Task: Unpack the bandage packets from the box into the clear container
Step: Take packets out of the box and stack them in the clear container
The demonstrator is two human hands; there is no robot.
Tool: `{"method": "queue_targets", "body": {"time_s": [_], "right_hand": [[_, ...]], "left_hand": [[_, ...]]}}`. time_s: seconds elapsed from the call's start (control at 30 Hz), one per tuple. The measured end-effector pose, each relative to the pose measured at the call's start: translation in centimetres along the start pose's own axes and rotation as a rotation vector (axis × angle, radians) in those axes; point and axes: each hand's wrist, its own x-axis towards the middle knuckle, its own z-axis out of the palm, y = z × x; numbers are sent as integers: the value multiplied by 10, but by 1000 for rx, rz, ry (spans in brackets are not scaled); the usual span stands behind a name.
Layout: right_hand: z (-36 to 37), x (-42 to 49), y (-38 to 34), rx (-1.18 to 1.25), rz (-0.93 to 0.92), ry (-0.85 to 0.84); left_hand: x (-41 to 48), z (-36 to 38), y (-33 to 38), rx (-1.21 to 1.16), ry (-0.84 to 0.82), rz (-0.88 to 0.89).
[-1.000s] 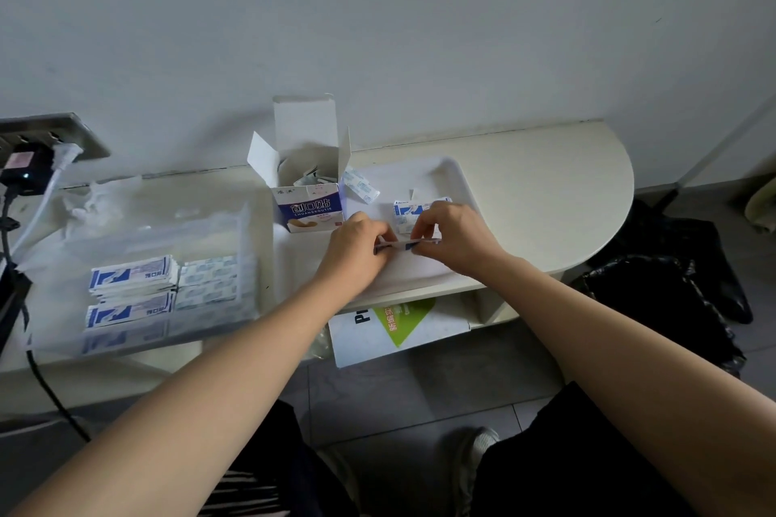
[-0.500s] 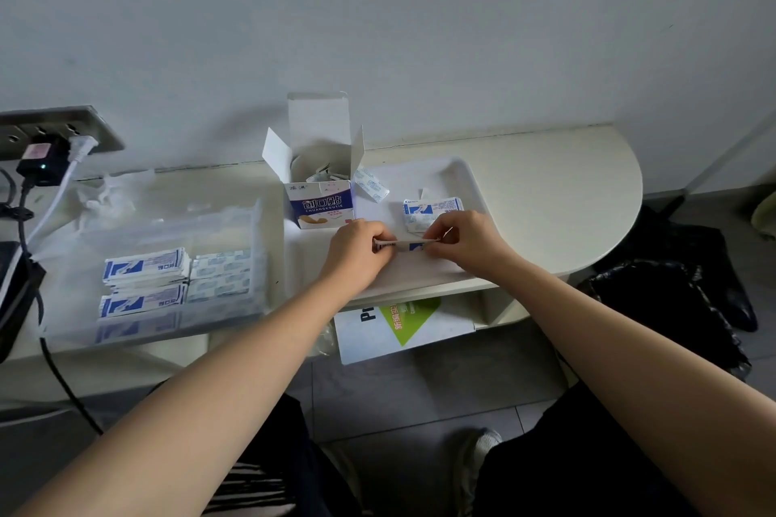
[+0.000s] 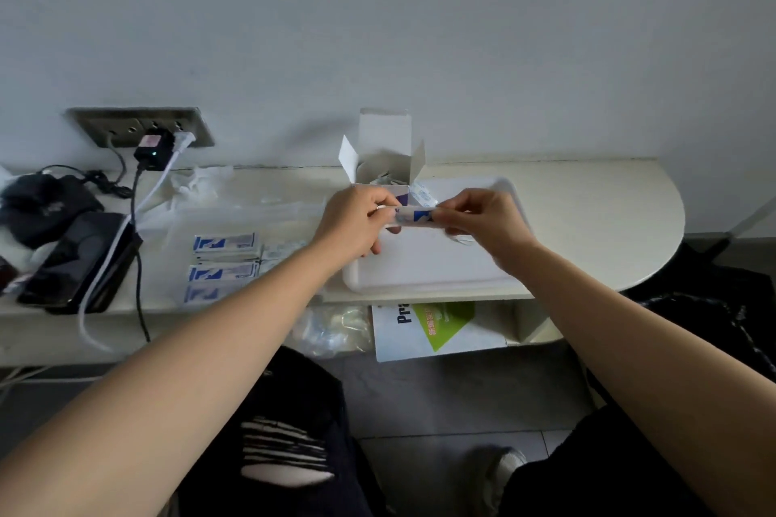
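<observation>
My left hand (image 3: 357, 222) and my right hand (image 3: 483, 222) pinch the two ends of a stack of blue-and-white bandage packets (image 3: 413, 217), held in the air above the white tray (image 3: 441, 277). Behind them stands the small bandage box (image 3: 384, 164) with its flaps open; my hands hide its front. One loose packet (image 3: 422, 194) lies by the box. The clear container (image 3: 235, 222) sits to the left on the shelf, with several packets (image 3: 222, 243) stacked inside.
A wall socket (image 3: 138, 126) with a plugged charger (image 3: 153, 149) and cables is at the left, above a black phone (image 3: 79, 256) and dark pouch (image 3: 38, 201). Crumpled plastic (image 3: 197, 180) lies behind the container. A white-and-green box (image 3: 436, 327) sits under the shelf.
Both hands have lifted the stack of packets up off the tray and a little leftward, in front of the box. The camera has shifted, showing more of the left side.
</observation>
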Motion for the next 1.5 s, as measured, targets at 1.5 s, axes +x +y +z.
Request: {"method": "queue_targets", "body": {"time_s": [1.5], "right_hand": [[266,27,-33,-269,479,-169]], "left_hand": [[-90,-154,-150,344,279,-424]]}}
